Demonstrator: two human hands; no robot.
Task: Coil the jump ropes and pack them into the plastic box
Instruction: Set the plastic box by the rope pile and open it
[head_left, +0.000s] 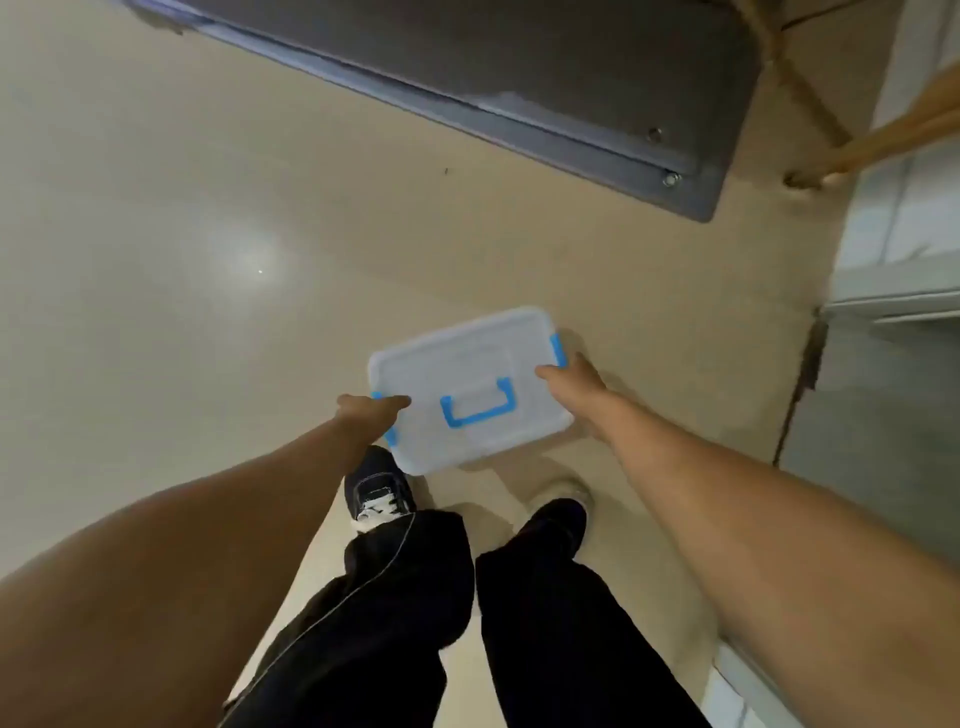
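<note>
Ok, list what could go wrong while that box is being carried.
1. The translucent plastic box with blue clips is held only at its short ends by the left hand and right hand; a weak grip could drop it.
2. It hides the beige floor ahead of the black shoes, so a trip is possible.

Ahead and to your left the glossy beige floor (182, 234) lies open. A dark grey metal panel (519, 67) bars the way ahead. On your right a pale tiled wall (904, 218) and orange wooden poles (893, 135) close that side in.
</note>
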